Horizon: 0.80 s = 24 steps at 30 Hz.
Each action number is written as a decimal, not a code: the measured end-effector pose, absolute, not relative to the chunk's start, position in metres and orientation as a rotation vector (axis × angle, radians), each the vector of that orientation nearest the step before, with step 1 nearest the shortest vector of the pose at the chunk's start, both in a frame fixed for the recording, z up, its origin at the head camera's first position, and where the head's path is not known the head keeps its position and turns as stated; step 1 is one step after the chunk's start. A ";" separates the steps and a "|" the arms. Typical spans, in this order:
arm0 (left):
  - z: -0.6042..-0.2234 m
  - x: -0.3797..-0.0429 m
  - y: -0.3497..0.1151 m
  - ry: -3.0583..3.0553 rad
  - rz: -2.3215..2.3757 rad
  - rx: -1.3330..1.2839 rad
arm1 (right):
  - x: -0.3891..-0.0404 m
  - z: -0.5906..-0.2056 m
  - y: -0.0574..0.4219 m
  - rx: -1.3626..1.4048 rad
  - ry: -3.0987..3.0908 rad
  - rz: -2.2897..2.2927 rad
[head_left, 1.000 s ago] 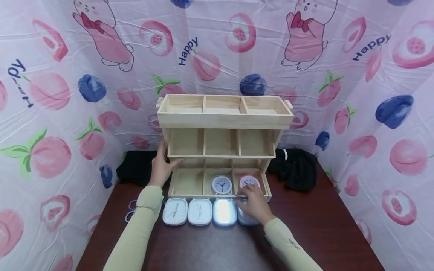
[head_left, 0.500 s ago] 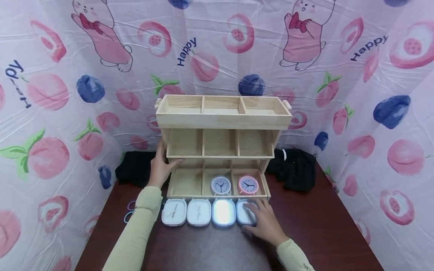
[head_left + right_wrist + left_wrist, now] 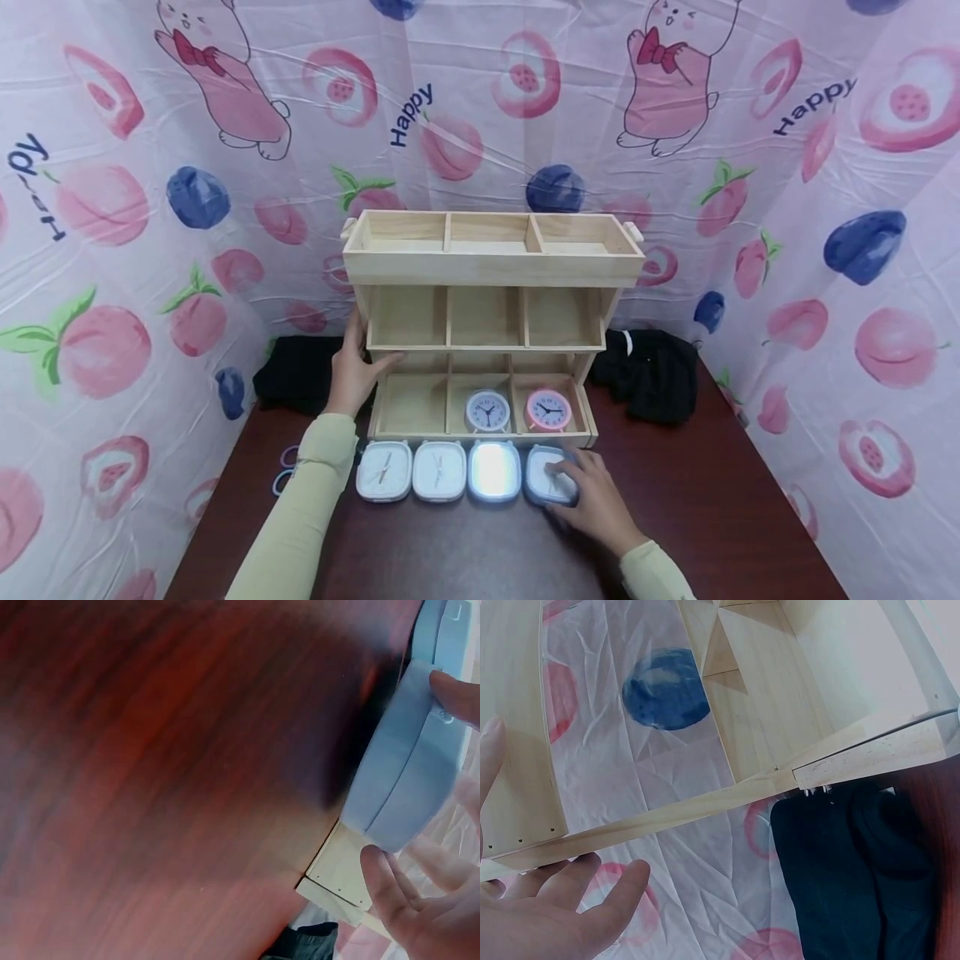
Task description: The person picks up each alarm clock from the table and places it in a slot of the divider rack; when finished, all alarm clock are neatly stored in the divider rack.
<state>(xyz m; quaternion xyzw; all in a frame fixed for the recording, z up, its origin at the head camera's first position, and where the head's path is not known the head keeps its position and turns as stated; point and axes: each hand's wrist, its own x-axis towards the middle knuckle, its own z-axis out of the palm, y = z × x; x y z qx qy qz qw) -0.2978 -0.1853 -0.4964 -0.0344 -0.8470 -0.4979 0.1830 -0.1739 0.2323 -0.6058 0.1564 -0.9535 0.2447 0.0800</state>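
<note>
My left hand [image 3: 351,375] holds the left side post of a three-tier wooden storage rack [image 3: 495,269]; in the left wrist view its fingers [image 3: 622,900] lie behind the post. My right hand [image 3: 596,504] grips a pale blue square clock [image 3: 546,477], rightmost of a row before the rack. The right wrist view shows thumb and fingers at opposite sides of that clock [image 3: 409,761]. Left of it lie a glare-lit square clock [image 3: 494,472] and two white square clocks [image 3: 439,472]. A white round alarm clock [image 3: 487,411] and a pink round alarm clock [image 3: 548,410] stand in the bottom tier.
Black cloth bundles lie at both sides of the rack, one at left [image 3: 294,372] and one at right [image 3: 651,375]. Scissors [image 3: 285,468] are partly hidden by the left sleeve. A fruit-printed sheet [image 3: 480,100] surrounds the dark wooden table [image 3: 720,500].
My right hand has left the pink round clock and moved down to the rightmost square clock, which now sits slightly turned. The left hand has kept its place on the rack.
</note>
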 end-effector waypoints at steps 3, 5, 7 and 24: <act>-0.496 -0.298 -0.185 -2.389 -1.404 -0.098 | -0.171 -0.603 0.234 0.414 -2.898 0.746; -0.496 -0.298 -0.185 -2.388 -1.402 -0.098 | -0.169 -0.600 0.235 0.388 -2.930 0.737; -0.496 -0.298 -0.185 -2.388 -1.398 -0.098 | -0.167 -0.597 0.237 0.366 -2.962 0.744; -0.499 -0.300 -0.186 -2.375 -1.412 -0.098 | -0.157 -0.601 0.247 0.190 -3.052 0.861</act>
